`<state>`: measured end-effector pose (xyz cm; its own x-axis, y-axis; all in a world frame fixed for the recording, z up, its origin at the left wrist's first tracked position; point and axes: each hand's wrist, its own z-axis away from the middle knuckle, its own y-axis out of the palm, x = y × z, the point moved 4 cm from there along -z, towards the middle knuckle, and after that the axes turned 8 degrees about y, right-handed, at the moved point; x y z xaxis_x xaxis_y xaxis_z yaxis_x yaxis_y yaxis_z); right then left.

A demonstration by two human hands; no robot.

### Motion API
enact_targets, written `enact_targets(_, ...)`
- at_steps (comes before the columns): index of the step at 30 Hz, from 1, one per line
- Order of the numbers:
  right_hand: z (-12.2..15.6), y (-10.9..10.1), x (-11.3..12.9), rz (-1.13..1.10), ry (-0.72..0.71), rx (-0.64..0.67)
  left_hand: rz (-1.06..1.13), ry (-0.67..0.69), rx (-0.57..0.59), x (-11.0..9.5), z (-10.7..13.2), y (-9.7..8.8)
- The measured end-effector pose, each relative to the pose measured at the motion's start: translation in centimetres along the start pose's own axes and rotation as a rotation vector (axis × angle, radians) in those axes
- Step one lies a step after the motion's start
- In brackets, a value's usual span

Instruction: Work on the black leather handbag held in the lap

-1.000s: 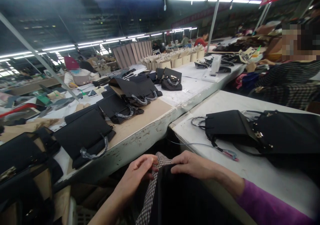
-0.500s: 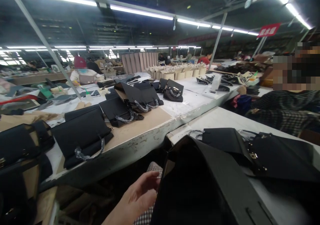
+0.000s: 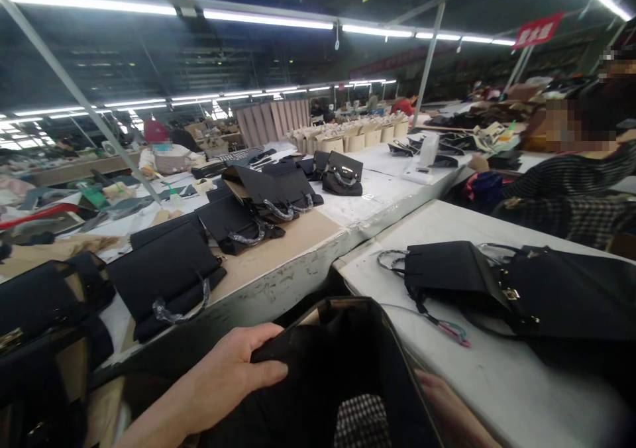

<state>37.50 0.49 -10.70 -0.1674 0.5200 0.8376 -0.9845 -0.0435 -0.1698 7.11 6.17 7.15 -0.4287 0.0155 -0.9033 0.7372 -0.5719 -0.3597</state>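
A black handbag tilts towards me at the table edge, its dark mouth open. My left hand pinches its left rim, thumb inside and fingers on the outer side. My right hand is against the bag's right side, closed on it, its fingers partly hidden by the panel. Black-and-white checked cloth shows at the lower part of the bag. On the white table to the right lie black handbags with plastic-wrapped handles and gold-coloured hardware.
Several black handbags lie along the long bench on the left. A pinkish-grey cord rests on the right table. A co-worker in a striped top sits at right; another in a red hat works farther back.
The handbag has come down and tipped so its mouth faces me. My left hand has taken hold of its rim, and my right hand has come into view.
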Motion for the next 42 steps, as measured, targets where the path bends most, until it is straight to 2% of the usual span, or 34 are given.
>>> enact_targets(2, -0.1, -2.9, 0.6, -0.072, -0.001, -0.161, 0.013, -0.037, 0.053, 0.7, -0.5, 0.5)
enact_targets(3, 0.2, -4.1, 1.8, -0.131, -0.079, -0.274, 0.032, -0.050, 0.074, 1.2, -0.7, 1.0)
enact_targets(4, 0.7, -4.7, 3.6, -0.122, -0.198, -0.325, 0.053, -0.055, 0.090, 1.6, -1.0, 1.6)
enact_targets(6, 1.6, -3.9, 7.7, 0.036, -0.387, -0.212, 0.077, -0.051, 0.099, 2.1, -1.4, 2.5)
enact_targets(8, 2.2, -1.4, 11.9, 0.232, -0.628, 0.018, 0.048, -0.037, 0.095, 2.2, -1.4, 2.9)
enact_targets(10, 1.8, 1.2, 15.0, 0.369, -0.723, 0.194, -0.012, -0.026, 0.093, 1.9, -1.3, 2.8)
enact_targets(13, -0.1, 4.4, 17.4, 0.526, -0.757, 0.425, -0.084, -0.009, 0.104, 1.7, -0.8, 2.5)
enact_targets(16, -2.2, 6.2, 18.0, 0.594, -0.741, 0.564, -0.103, -0.009, 0.101, 2.4, -0.5, 1.8)
enact_targets(20, -3.7, 6.9, 17.8, 0.544, -0.656, 0.621, -0.057, -0.110, 0.049, 4.5, 0.3, 0.5)
enact_targets(24, -4.2, 7.1, 17.6, 0.515, -0.595, 0.569, 0.054, -0.218, -0.040, 6.9, 1.4, -0.2)
enact_targets(28, -3.9, 8.0, 17.3, 0.581, -0.639, 0.486, 0.072, -0.246, -0.131, 8.6, 2.5, -0.2)
enact_targets(31, -3.5, 8.7, 17.1, 0.633, -0.679, 0.447, 0.081, -0.240, -0.175, 9.3, 3.2, 0.0)
enact_targets(35, -3.4, 8.9, 17.0, 0.645, -0.688, 0.461, 0.099, -0.250, -0.252, 9.8, 3.8, 0.0)
enact_targets(42, -3.9, 8.8, 16.8, 0.706, -0.641, 0.393, 0.022, -0.168, -0.290, 10.2, 4.6, 0.5)
